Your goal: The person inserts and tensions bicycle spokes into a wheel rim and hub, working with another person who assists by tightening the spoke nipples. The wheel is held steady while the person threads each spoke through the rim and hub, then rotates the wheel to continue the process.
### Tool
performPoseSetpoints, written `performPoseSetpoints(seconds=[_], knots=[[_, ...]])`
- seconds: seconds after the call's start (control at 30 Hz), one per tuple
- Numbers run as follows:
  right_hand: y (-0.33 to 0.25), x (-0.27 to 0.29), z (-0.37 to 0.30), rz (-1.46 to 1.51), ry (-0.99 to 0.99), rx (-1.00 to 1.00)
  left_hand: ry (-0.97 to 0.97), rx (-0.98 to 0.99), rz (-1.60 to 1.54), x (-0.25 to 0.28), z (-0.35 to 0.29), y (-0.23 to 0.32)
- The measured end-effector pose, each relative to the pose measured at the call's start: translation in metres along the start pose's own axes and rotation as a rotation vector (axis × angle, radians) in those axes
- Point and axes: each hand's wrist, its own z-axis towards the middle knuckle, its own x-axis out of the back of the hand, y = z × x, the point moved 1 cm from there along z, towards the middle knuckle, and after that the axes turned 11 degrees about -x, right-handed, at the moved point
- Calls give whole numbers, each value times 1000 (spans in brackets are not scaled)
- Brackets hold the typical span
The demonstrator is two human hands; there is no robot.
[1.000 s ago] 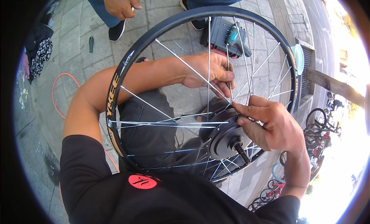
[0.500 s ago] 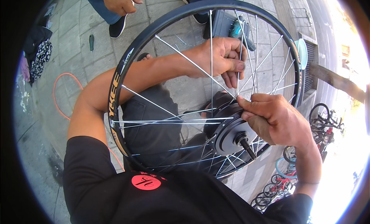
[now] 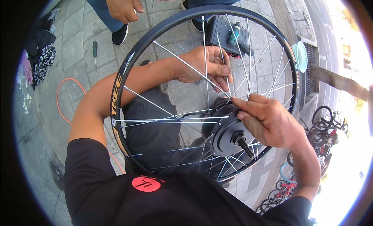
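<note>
A black bicycle wheel rim (image 3: 156, 35) stands before me, with silver spokes running to a dark hub motor (image 3: 223, 138). Reaching through the wheel from the left, my left hand (image 3: 208, 66) pinches a loose-topped spoke (image 3: 220, 47) between thumb and fingers. Its upper tip ends short of the rim; its lower end meets the hub. My right hand (image 3: 272, 121) is closed at the hub's upper edge, index fingertip at the foot of that spoke and thumb just below. The axle (image 3: 246, 148) sticks out of the hub toward me.
Beyond the wheel, a teal drill (image 3: 235, 33) lies on a dark tool case (image 3: 217, 29). Another person's hand (image 3: 122, 6) shows at the top. A screwdriver (image 3: 94, 51) and orange hose (image 3: 59, 95) lie left; a basin (image 3: 300, 57) and parked bicycles (image 3: 322, 127) are right.
The held spoke has swung left, its upper end now short of the rim, and both hands have shifted slightly left with it. The other person's second hand has appeared at the top.
</note>
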Motion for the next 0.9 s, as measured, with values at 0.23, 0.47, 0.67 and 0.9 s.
performPoseSetpoints(seconds=[0.23,0.47,0.67,0.9], knots=[[-3,3,-3,97,59,-260,76,156,-96,-3,-8,-1],[7,3,-2,106,49,-185,-8,69,-162,3,-4,-6],[0,6,1,277,-32,-456,-136,6,-250,6,2,-14],[-7,10,9,407,-91,-649,-41,86,-39,-3,-9,7]])
